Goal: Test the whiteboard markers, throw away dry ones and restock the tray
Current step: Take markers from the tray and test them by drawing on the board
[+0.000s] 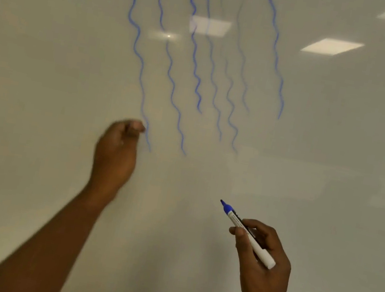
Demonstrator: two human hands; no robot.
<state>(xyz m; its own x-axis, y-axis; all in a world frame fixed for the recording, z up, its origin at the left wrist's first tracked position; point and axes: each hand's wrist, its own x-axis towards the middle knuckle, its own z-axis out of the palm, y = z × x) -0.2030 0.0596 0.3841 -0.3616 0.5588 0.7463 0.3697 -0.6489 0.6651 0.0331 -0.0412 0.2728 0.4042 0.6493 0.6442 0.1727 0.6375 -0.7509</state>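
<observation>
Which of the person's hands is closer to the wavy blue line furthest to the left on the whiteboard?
The left hand. Its curled fingers sit right beside the lower end of the leftmost blue line. The right hand is lower and off to the right, holding the blue marker.

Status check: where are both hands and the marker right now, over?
Right hand grips uncapped blue marker, tip off the whiteboard. Left hand curled, blurred, by the leftmost blue squiggle. Nothing in the way.

Two bare forearms, sleeveless as far as visible, left hand [114, 155] and right hand [264, 259] ungloved, ringless.
</observation>
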